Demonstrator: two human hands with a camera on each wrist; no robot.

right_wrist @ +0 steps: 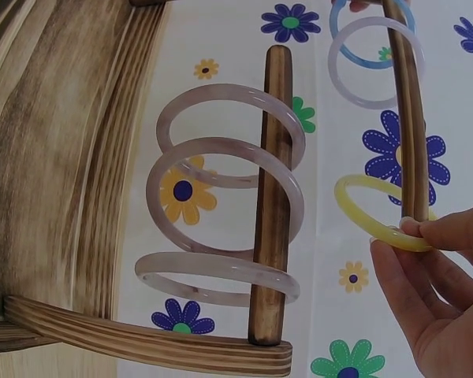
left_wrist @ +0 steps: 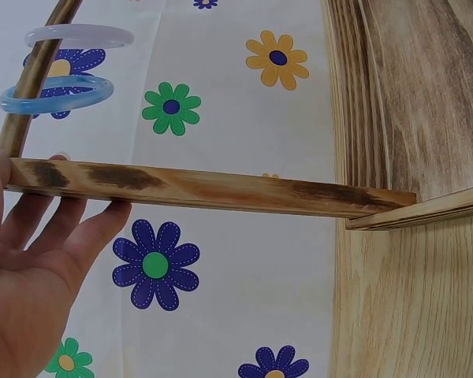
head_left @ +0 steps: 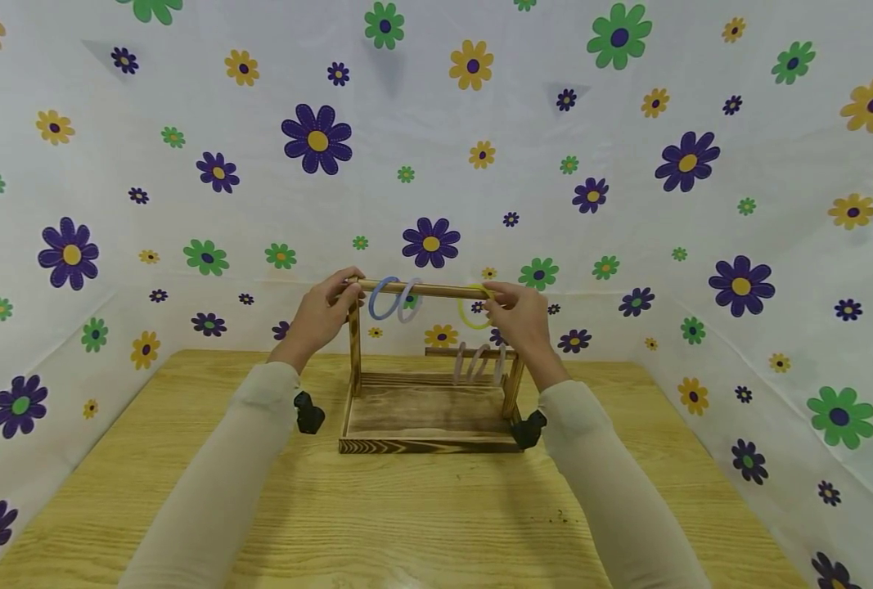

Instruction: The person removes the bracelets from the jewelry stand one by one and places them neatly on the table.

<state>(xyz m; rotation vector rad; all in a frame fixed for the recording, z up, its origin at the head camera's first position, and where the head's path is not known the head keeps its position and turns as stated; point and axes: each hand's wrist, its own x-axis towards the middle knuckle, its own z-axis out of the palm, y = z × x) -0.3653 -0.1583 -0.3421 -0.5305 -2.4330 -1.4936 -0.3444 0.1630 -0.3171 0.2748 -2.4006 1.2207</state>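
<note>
A wooden bangle stand [head_left: 436, 447] has an upper rod [head_left: 436, 289] and a lower rod [right_wrist: 272, 197]. My left hand [head_left: 326, 311] grips the top of its left post [left_wrist: 181, 189], where the upper rod joins. A blue bangle [left_wrist: 55, 96] and a pale lilac bangle [left_wrist: 79, 35] hang on that rod near this hand. At the rod's free right end, my right hand [right_wrist: 437, 291] pinches a yellow bangle [right_wrist: 370, 220] that circles the rod, thumb against the tip. Three pale mauve bangles [right_wrist: 225, 193] hang on the lower rod, beneath the right hand.
The stand's tray base rests on a wood-grain table [head_left: 407, 523]. Flower-printed white cloth [head_left: 436, 196] encloses the back and both sides. Black wrist cameras [head_left: 308, 413] sit under the cuffs, the right one [head_left: 528, 429] close by the tray's right corner.
</note>
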